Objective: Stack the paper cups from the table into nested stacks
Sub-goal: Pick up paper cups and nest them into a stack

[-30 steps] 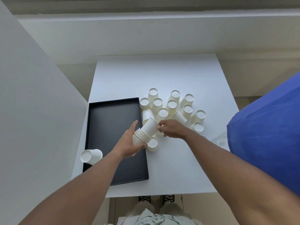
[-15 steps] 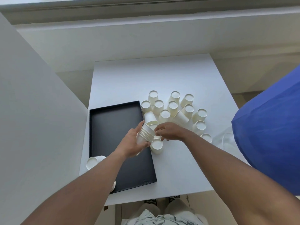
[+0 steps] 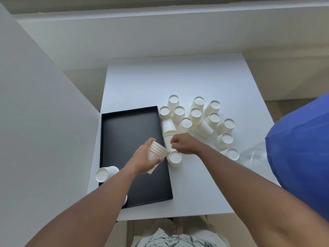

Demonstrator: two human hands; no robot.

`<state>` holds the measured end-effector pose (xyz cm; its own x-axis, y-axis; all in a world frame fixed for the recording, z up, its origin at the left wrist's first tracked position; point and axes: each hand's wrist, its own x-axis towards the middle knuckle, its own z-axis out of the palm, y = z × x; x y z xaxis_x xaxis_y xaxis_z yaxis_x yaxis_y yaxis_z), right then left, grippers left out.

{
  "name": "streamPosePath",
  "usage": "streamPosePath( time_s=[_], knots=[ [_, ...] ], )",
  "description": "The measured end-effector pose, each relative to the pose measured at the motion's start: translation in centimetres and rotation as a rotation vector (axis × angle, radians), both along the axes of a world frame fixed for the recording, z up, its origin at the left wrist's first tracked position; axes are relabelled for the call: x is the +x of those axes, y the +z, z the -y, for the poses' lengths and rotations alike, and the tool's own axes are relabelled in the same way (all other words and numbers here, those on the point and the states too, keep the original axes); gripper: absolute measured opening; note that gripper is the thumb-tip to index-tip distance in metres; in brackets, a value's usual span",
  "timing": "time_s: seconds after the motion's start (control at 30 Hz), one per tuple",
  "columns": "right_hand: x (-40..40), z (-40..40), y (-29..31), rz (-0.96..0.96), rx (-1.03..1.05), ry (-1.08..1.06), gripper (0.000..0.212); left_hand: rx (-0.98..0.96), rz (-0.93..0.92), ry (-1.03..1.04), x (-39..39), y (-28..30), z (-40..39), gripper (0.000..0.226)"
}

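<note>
Holding, left hand (image 3: 142, 162): my fingers wrap a nested stack (image 3: 157, 152) of paper cups, tilted, above the black tray's (image 3: 124, 139) right edge.
Right hand (image 3: 185, 144): curled, fingertips pinching the cup (image 3: 168, 142) lying beside the stack's rims.
Loose cups (image 3: 195, 115): clustered upside down on the white counter (image 3: 178, 77), right of the tray.
Tray's left edge: one cup on its side (image 3: 106, 173).

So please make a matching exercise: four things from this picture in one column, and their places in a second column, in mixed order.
Things:
1. nested stack
2. tray
3. plastic bag
4. blue cloth

Places:
A. right edge of the picture
B. on the table's left part
C. in the left hand
D. on the table, right of the cups

Pairs: 1-C, 2-B, 3-D, 4-A
</note>
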<state>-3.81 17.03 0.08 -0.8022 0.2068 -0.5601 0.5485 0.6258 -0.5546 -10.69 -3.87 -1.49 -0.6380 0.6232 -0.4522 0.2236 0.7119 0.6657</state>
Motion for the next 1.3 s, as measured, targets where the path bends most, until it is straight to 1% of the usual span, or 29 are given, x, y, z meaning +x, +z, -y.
streamPosePath(
  time_s=[0.07,0.13,0.4,0.5,0.67,0.87,1.1,1.3],
  knots=[
    [-0.8,-0.4,-0.6,-0.045,0.112,-0.029,0.026,-0.022,0.004,0.030,-0.1,-0.3,0.1,0.079],
    [-1.3,-0.8,-1.0,-0.062,0.153,-0.033,0.030,-0.044,-0.001,0.049,-0.4,-0.5,0.1,0.078],
    [-2.8,-1.5,-2.9,-0.083,0.282,0.132,0.043,-0.055,0.015,0.105,-0.7,-1.6,-0.5,0.080],
    [-3.2,-1.6,-3.7,-0.063,0.334,0.195,0.042,-0.058,0.013,0.114,-0.6,-1.9,-0.6,0.080],
    [-4.2,-1.7,-4.8,-0.097,0.400,0.231,0.031,-0.075,0.038,0.128,-0.8,-2.5,-0.3,0.082],
    [-4.5,-1.6,-5.6,-0.088,0.404,0.239,0.029,-0.082,0.059,0.143,-0.7,-2.9,0.0,0.084],
    [-4.4,-1.4,-6.1,-0.072,0.398,0.275,0.032,-0.079,0.058,0.149,-0.7,-3.0,0.0,0.083],
    [-4.9,-1.6,-5.9,-0.079,0.265,0.168,0.034,-0.074,0.054,0.153,-1.0,-2.8,-0.2,0.084]
  ],
)
